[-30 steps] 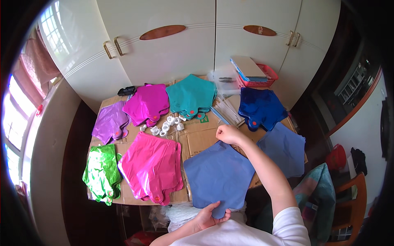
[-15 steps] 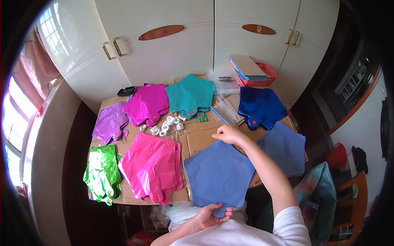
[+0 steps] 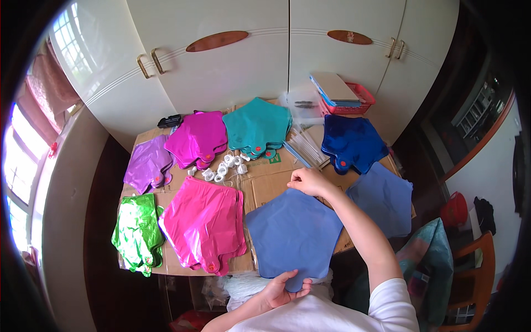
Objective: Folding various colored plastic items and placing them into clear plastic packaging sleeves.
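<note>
Left hand (image 3: pixel 282 291) is pinching the matte blue sheet (image 3: pixel 295 232) by its tab (image 3: pixel 295 284); the rest spreads away from those fingers, up to the right hand (image 3: pixel 307 181), bunched near its top corner (can't tell if gripping). A hard tug could tear that tab, I'd guess.

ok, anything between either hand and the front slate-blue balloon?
Nothing visible: the left hand holds the front slate-blue balloon by its bottom tab; the right hand is at its top corner, contact unclear.
</note>
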`<act>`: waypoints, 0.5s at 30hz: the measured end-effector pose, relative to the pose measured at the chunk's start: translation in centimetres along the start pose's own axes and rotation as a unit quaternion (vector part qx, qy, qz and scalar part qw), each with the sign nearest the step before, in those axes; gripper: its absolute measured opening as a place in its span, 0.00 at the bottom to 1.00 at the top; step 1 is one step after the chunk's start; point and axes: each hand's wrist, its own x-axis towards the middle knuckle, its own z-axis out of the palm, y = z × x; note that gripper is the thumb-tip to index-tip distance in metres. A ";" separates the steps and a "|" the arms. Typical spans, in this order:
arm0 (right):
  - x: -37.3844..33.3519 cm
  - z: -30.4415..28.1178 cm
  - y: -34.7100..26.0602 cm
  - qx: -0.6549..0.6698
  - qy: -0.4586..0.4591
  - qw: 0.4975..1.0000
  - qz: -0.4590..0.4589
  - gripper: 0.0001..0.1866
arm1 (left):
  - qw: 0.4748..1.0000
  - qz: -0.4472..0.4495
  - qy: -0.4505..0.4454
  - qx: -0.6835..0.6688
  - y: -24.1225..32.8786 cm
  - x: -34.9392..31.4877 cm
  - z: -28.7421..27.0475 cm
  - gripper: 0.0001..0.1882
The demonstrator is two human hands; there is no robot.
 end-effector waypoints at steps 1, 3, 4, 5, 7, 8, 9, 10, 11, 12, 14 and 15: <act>-0.1 0.0 0.0 0.021 -0.001 1.000 -0.002 0.11 | 1.000 0.000 -0.014 -0.004 -0.1 0.2 -0.4 0.12; -0.3 -0.1 0.2 0.063 -0.003 0.998 -0.006 0.10 | 0.999 0.001 -0.042 -0.012 -0.3 0.5 -1.3 0.14; -0.4 -0.2 0.4 0.058 -0.009 0.998 -0.022 0.09 | 0.999 -0.001 -0.041 -0.008 -0.3 0.5 -1.3 0.14; -0.4 -0.4 0.8 0.052 -0.015 0.998 -0.037 0.08 | 0.999 -0.003 -0.041 -0.004 -0.4 0.6 -1.4 0.14; -0.4 -0.6 1.0 0.044 -0.019 0.998 -0.048 0.07 | 0.999 0.002 -0.033 0.008 -0.5 0.7 -1.6 0.13; -0.4 -0.7 1.1 0.040 -0.018 0.998 -0.045 0.07 | 0.999 0.010 -0.026 0.015 -0.7 1.0 -1.9 0.12; -0.3 -0.7 1.1 0.036 -0.017 0.998 -0.042 0.07 | 0.999 0.018 -0.020 0.022 -0.8 1.1 -2.0 0.11; -0.4 -0.7 1.1 0.035 -0.017 0.998 -0.050 0.07 | 0.999 0.018 -0.013 0.024 -0.8 1.1 -1.9 0.11; -0.5 -0.7 1.1 0.034 -0.018 0.998 -0.057 0.07 | 0.999 0.018 -0.006 0.026 -0.8 1.0 -1.8 0.12; -0.6 -0.8 1.1 0.032 -0.018 0.997 -0.063 0.06 | 0.999 0.018 0.000 0.029 -0.9 1.0 -1.7 0.12; -0.7 -1.1 0.8 0.041 -0.034 0.998 -0.042 0.06 | 0.999 0.015 -0.010 0.033 -0.8 0.9 -1.8 0.12; -0.8 -1.2 0.5 0.046 -0.042 0.998 -0.032 0.06 | 0.999 0.014 -0.014 0.035 -0.9 0.9 -1.9 0.13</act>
